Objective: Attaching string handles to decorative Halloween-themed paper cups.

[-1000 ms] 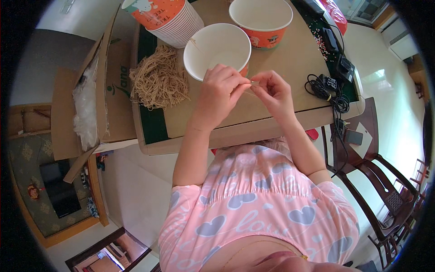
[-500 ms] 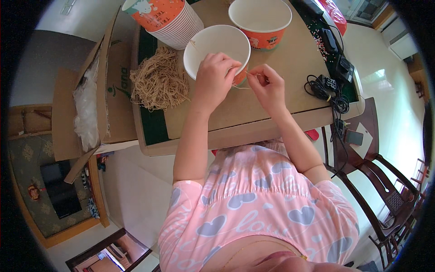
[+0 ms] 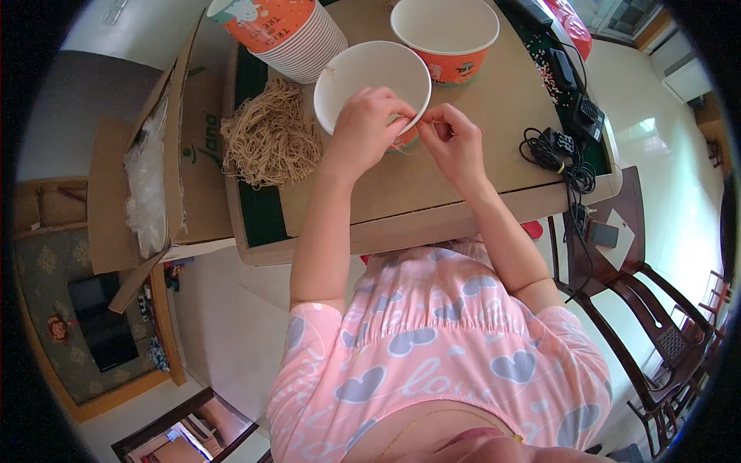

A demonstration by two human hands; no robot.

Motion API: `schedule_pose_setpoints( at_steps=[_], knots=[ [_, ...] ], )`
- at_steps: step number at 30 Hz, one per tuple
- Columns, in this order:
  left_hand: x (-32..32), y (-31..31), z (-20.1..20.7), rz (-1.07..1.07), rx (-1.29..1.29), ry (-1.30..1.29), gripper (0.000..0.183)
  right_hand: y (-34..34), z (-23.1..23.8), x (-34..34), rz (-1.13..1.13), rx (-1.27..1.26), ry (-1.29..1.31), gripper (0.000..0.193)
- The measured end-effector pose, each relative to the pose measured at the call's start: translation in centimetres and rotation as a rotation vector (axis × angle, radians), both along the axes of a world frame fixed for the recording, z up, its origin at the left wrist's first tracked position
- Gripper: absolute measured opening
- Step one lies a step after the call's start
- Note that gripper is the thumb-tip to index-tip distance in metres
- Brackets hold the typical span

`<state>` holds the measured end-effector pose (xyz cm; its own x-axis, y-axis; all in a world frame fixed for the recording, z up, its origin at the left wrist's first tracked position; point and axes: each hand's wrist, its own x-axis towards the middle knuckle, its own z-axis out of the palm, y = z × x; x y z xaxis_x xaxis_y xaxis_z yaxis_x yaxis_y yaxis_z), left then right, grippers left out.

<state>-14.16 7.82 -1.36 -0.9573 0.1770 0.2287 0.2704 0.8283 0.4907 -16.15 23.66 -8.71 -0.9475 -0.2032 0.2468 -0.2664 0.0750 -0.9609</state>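
Observation:
A paper bucket (image 3: pixel 363 73), white inside and orange outside, stands on the table in front of me. My left hand (image 3: pixel 369 127) is closed over its near rim, fingers on the inner side and thumb by the edge. At the rim's right side, my right hand (image 3: pixel 455 143) pinches a thin tan string. A loose piece of string (image 3: pixel 401 148) hangs below the rim between my hands. Another strand crosses the bucket's far left rim. To the left lies a tangled bundle of tan string (image 3: pixel 272 137). My hands partly hide the bucket's outer wall.
Behind stand a second paper bucket (image 3: pixel 446 23) and a tall tilted stack of nested buckets (image 3: pixel 297 46). An opened cardboard box (image 3: pixel 204 162) with clear plastic sits left of the table. Black cables (image 3: pixel 562 154) and adapters lie at the right edge. A dark wooden chair (image 3: pixel 656 309) stands beyond.
My right hand has moved slightly left and up against the bucket's rim. The bucket has shifted a little to the right, and the string between my hands hangs differently.

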Motion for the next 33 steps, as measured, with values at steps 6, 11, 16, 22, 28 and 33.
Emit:
schedule_pose_setpoints(
  at_steps=[6,11,16,22,28,33],
  knots=[
    [0.4,0.2,0.3,0.045,0.076,0.016,0.009,0.5,1.5,0.0,-0.07,-0.001,0.185,0.013],
    [0.8,0.7,0.5,0.043,0.213,0.147,0.009,0.6,4.7,-1.3,-0.016,0.149,0.435,0.013],
    [3.2,0.8,1.0,0.041,0.07,0.218,0.024,0.4,5.2,-2.3,0.18,0.374,0.346,0.011],
    [6.6,-2.8,0.3,0.08,0.021,0.065,0.018,0.9,6.0,-2.2,0.263,0.427,0.391,0.01],
    [7.6,-5.9,-0.2,0.326,0.682,0.112,0.006,0.8,7.3,-0.3,0.366,0.523,0.33,0.008],
    [6.5,-8.5,-0.1,0.56,0.095,0.309,0.017,0.6,7.4,1.0,0.441,0.533,0.269,0.007]
  ],
)
